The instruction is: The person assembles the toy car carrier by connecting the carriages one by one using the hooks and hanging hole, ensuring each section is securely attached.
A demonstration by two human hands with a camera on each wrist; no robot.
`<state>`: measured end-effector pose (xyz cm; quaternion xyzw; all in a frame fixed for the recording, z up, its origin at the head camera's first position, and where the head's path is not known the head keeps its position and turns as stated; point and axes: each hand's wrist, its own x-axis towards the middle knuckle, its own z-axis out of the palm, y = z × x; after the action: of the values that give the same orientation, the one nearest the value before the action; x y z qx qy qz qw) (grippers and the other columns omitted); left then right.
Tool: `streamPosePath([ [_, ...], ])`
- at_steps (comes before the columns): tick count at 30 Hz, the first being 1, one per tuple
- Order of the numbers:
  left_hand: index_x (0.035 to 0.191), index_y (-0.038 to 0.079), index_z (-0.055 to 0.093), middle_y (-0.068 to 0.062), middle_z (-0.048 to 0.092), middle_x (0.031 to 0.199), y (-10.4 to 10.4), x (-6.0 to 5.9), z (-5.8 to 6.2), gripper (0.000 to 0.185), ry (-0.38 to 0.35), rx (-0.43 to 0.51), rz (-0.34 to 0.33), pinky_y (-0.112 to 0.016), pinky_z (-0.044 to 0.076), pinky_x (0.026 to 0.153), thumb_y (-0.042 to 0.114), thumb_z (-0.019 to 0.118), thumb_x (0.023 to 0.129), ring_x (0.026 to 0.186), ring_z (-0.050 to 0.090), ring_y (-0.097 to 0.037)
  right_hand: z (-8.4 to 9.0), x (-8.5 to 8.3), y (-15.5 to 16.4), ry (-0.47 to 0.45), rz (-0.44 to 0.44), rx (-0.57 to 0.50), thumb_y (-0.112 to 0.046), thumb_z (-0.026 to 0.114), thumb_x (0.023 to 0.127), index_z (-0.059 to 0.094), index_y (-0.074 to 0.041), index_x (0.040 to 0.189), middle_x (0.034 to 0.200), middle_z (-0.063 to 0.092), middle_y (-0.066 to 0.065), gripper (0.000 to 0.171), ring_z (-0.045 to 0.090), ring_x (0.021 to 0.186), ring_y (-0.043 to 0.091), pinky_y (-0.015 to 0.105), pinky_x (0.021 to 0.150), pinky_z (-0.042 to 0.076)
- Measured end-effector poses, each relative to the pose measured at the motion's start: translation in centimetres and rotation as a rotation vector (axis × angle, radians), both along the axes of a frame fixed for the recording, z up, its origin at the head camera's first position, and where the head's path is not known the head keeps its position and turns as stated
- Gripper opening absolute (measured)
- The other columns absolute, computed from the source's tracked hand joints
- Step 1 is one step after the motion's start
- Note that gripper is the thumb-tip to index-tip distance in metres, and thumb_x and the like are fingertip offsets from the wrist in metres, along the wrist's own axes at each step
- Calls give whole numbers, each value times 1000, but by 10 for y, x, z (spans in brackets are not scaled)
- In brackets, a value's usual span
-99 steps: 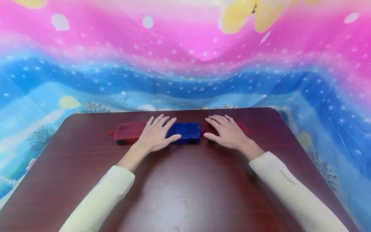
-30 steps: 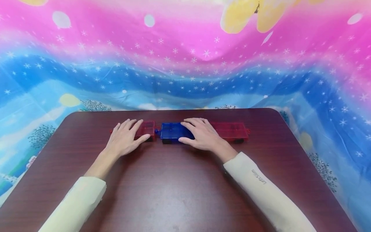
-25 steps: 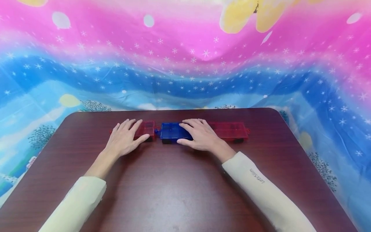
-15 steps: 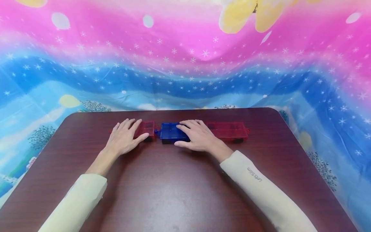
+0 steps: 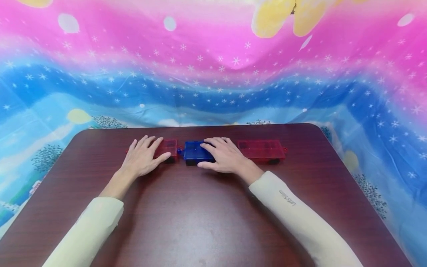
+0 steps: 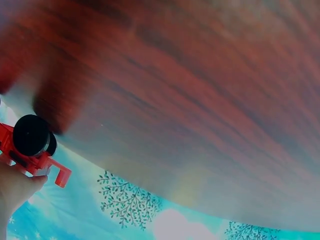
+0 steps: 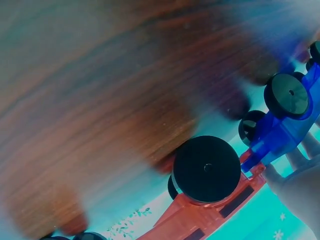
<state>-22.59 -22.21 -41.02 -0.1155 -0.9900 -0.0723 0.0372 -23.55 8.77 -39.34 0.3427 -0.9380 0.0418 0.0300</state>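
Three flat translucent toy wagons with black wheels stand in a row near the table's far edge. My left hand point(image 5: 141, 159) lies flat with straight fingers on the left red wagon point(image 5: 168, 147). My right hand point(image 5: 221, 157) rests flat on the blue wagon point(image 5: 192, 151), hiding its right end. The right red wagon point(image 5: 261, 149) stands free, right of that hand. The left wrist view shows the left red wagon's wheel point(image 6: 31, 135) and hitch from table level. The right wrist view shows a red wagon's wheel point(image 7: 206, 168) and the blue wagon point(image 7: 287, 130) close up.
The dark brown wooden table point(image 5: 207, 215) has rounded far corners. A pink and blue starry cloth point(image 5: 213, 74) hangs behind it and drapes down on both sides. Both cream sleeves reach in from the near edge.
Since 3.3 s ago both hands and the blue wagon have shifted left. In the last second my right hand slid slightly left over the blue wagon, uncovering more of the right red wagon.
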Motion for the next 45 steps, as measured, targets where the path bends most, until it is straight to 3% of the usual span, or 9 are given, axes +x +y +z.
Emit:
streamPosePath([
  [11,147,22,30,-15,34,148,-4,-5,-4,91,-4,-14,-6,-61,6,113,82,30,79,142,19,-36,-1,-5,-12,-46,-61,9,-79,32,81,37,-27,143,148,36,-1,82,32,136,20,48,110,26],
  [19,148,23,29,-15,34,148,-7,-6,-4,94,-21,-22,2,-63,4,112,84,31,76,142,18,-37,-5,-8,-20,-30,-95,29,-79,29,81,35,-28,145,148,37,-2,82,33,136,19,46,109,26],
  [32,148,24,27,-15,33,148,-6,-10,-8,100,-13,-27,1,-63,3,112,88,32,72,142,16,-37,-11,-13,-30,-65,-119,56,-81,16,81,20,-27,150,151,31,-2,88,25,141,19,50,117,13],
  [45,148,22,27,-16,32,148,-9,-10,-10,100,0,-31,1,-63,5,111,87,33,72,142,17,-38,-16,-14,-33,-61,-122,71,-82,11,80,19,-29,150,151,31,-4,88,27,141,18,48,116,16],
])
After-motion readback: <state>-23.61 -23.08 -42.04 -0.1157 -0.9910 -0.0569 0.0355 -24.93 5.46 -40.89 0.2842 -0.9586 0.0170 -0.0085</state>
